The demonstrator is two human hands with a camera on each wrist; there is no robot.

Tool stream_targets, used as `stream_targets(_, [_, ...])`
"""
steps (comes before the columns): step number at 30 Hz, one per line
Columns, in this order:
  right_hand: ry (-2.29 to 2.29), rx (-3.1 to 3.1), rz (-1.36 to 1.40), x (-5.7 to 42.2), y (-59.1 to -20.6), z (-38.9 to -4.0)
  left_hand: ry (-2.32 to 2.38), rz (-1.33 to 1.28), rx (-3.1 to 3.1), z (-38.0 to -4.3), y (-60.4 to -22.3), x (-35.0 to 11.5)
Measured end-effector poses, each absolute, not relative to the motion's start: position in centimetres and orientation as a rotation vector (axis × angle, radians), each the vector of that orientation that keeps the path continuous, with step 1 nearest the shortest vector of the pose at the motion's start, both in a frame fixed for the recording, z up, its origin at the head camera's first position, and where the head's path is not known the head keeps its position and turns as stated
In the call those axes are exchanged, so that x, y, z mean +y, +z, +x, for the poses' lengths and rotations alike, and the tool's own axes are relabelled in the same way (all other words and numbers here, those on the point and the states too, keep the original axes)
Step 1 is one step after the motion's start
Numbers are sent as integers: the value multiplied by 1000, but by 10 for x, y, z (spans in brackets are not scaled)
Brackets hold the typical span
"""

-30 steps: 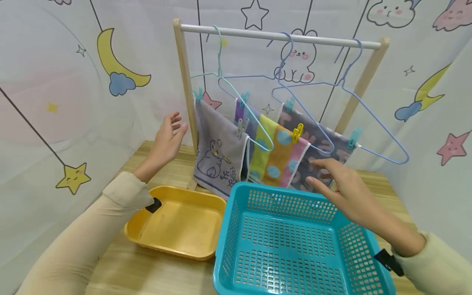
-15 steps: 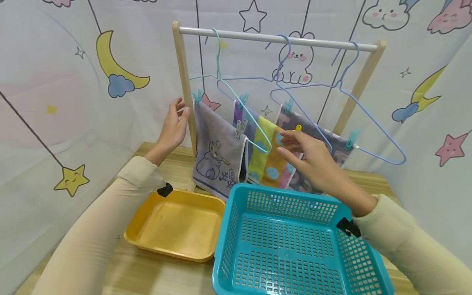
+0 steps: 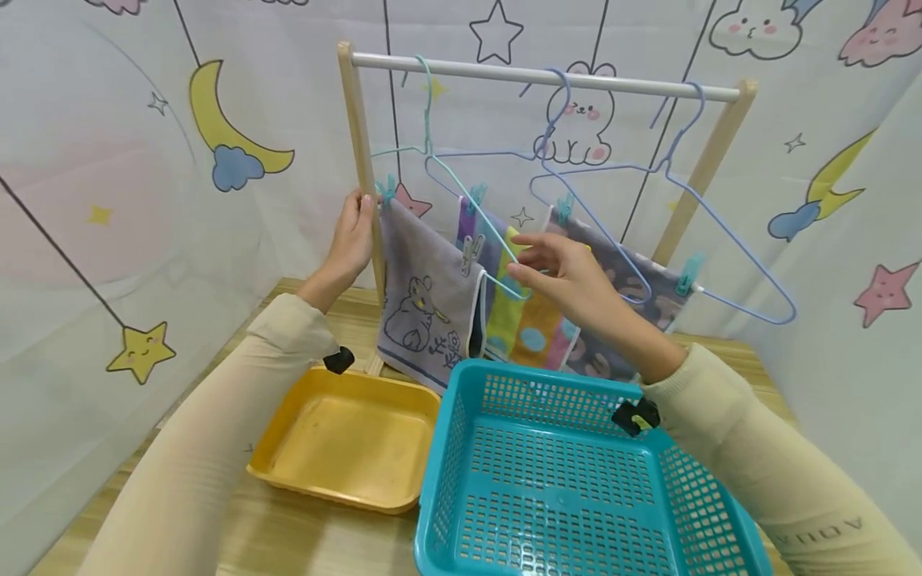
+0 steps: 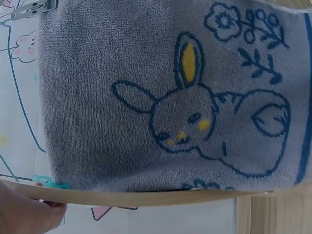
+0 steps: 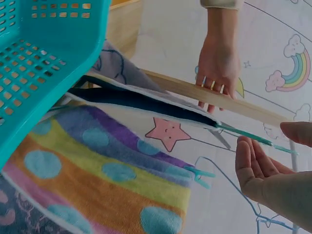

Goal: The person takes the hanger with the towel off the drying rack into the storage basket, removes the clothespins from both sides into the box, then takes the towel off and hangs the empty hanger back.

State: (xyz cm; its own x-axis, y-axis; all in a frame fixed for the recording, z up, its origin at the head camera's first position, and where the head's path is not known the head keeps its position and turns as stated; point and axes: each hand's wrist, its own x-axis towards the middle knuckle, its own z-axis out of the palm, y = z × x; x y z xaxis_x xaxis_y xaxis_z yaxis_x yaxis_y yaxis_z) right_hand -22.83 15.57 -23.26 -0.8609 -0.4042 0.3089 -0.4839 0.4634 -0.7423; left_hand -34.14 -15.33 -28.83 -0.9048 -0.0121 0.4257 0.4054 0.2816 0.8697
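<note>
A grey towel (image 3: 428, 280) with a rabbit drawing hangs from a mint-green hanger (image 3: 461, 188), held by a teal clip (image 3: 387, 190) at its left and a grey clip (image 3: 471, 254) at its right. My left hand (image 3: 353, 238) is at the rack's left wooden post (image 3: 358, 136), its fingers passing partly behind the post near the teal clip; the rabbit towel (image 4: 185, 117) fills the left wrist view. My right hand (image 3: 562, 268) is at the mint hanger's right arm. In the right wrist view, the thumb and fingers of that hand (image 5: 273, 175) stand apart on either side of the wire.
A striped, dotted towel (image 3: 533, 320) and a dark patterned towel (image 3: 612, 352) hang on blue hangers (image 3: 727, 232) from the same rail (image 3: 490, 70). In front stand a yellow tray (image 3: 346, 448) and a large teal basket (image 3: 562, 488). Patterned cloth surrounds the wooden tabletop (image 3: 302, 544).
My right hand has moved left from near the dark towel, across the striped towel, to the mint hanger's right arm. My left hand has moved up and right to the post.
</note>
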Motion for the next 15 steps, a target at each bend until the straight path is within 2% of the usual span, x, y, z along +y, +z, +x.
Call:
stream_targets(7, [1599,-2644,785,143,-226,-240,-1840,-211,-2117,-351,-285,-144])
stream_targets(15, [1925,-2590,783,137,-224,-245,-1880,-230,-2047,-365,-291,-140])
